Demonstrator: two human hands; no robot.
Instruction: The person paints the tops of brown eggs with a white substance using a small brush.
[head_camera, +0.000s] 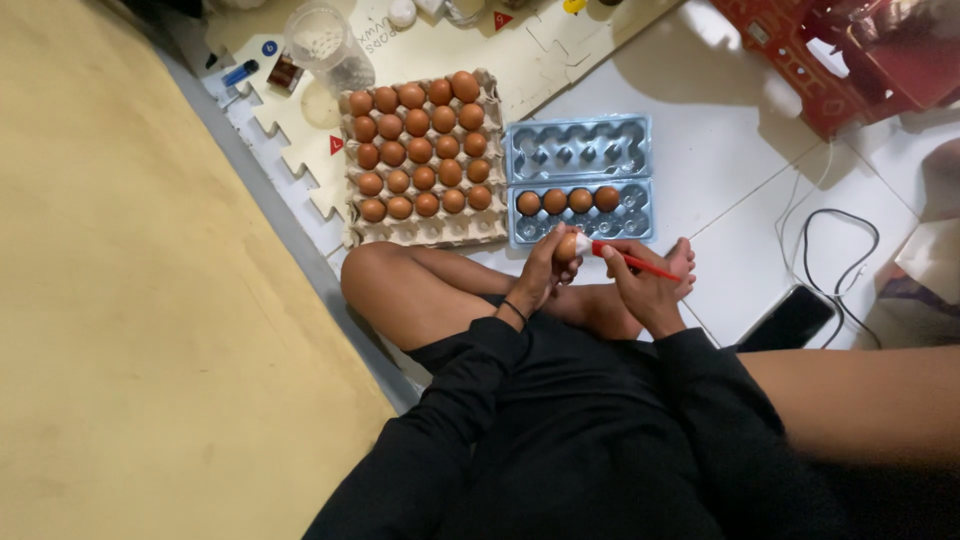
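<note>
My left hand (545, 268) holds a brown egg (567, 245) up over my crossed legs. My right hand (640, 282) grips a small brush with a red handle (640, 262), and its white bristle tip touches the egg. Just beyond my hands lies a clear plastic egg carton (640, 215), opened flat, with several brown eggs in the near half's back row. To its left sits a grey cardboard egg tray (440, 232) filled with several rows of brown eggs.
A black phone (790, 318) with a looping cable (845, 260) lies on the white tile floor at right. A red stool (850, 60) stands at the top right. A clear plastic cup (320, 40), a lighter and small items rest on the foam mat beyond the tray. A tan surface fills the left.
</note>
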